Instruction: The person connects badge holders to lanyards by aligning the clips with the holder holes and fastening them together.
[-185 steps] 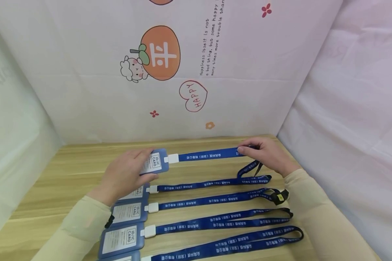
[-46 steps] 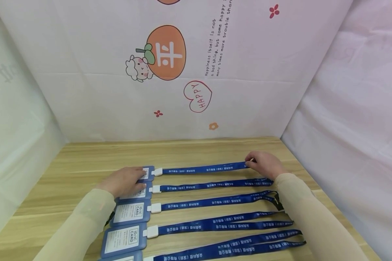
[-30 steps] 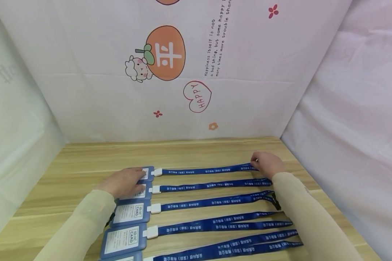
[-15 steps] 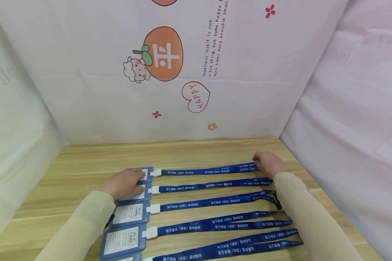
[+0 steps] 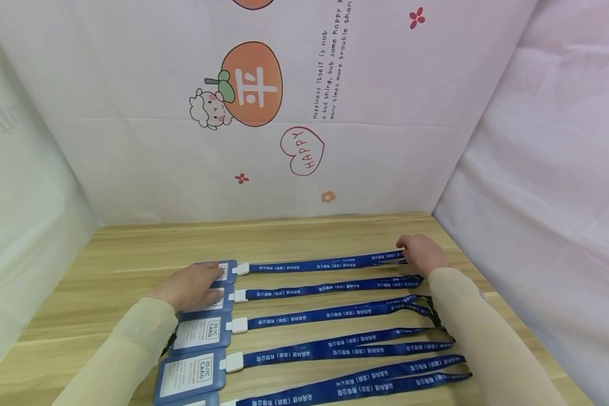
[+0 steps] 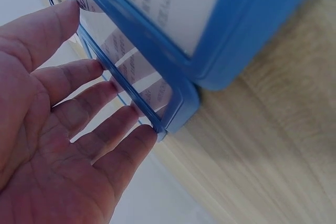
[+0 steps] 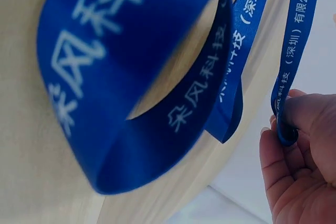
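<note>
The farthest blue ID card holder (image 5: 231, 273) lies at the back of a row, with a white clip (image 5: 242, 269) and a printed blue lanyard (image 5: 309, 265) stretching right. My left hand (image 5: 189, 286) rests over this holder and the second one (image 5: 227, 297), covering parts of both. In the left wrist view its extended fingertips touch a holder's edge, thumb spread apart from them. At the lanyard's far right end, my right hand (image 5: 422, 254) pinches the loop between thumb and fingers, as the right wrist view shows on the strap (image 7: 287, 61).
Several more card holders (image 5: 195, 372) line up toward me, their lanyards (image 5: 355, 351) running rightward nearly parallel on the wooden table (image 5: 132, 242). Printed white cloth (image 5: 157, 169) stands behind the table, with plain white cloth (image 5: 548, 186) on the right.
Since the oldest frame, the farthest holder and lanyard have come down onto the table, nearer the row. Lately my right hand has shifted slightly right along the strap, whose two layers now part near it.
</note>
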`<state>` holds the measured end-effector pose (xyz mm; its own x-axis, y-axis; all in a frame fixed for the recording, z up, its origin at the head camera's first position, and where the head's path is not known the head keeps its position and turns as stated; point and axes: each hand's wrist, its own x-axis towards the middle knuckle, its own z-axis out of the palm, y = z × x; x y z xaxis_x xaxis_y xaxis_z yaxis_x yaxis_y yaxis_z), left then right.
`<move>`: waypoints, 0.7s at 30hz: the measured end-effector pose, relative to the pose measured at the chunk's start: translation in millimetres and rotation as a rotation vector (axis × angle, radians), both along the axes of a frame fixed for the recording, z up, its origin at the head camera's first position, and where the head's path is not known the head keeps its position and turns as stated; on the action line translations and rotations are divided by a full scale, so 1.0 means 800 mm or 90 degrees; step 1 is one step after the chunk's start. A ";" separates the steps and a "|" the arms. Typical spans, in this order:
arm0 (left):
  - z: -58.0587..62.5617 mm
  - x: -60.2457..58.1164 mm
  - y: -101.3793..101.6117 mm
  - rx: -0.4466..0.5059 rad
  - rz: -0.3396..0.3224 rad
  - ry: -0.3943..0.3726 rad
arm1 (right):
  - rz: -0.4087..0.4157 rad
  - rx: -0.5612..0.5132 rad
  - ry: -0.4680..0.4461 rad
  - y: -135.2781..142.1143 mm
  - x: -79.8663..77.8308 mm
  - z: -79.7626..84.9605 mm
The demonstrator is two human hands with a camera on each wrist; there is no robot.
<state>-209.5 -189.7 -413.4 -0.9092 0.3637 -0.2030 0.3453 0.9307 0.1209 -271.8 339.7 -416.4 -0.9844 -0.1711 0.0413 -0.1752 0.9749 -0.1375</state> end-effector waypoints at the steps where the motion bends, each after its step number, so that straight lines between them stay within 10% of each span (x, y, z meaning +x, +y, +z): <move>1: 0.000 0.000 0.000 0.000 0.000 0.000 | -0.003 0.002 -0.002 0.001 -0.001 0.000; 21: 0.005 0.004 0.001 -0.002 0.007 -0.001 | -0.040 -0.010 -0.040 0.000 -0.003 -0.007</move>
<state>-206.0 -188.6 -409.5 -0.9128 0.3528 -0.2059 0.3344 0.9348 0.1194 -273.8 340.0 -421.6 -0.9938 -0.1093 -0.0183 -0.1049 0.9814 -0.1610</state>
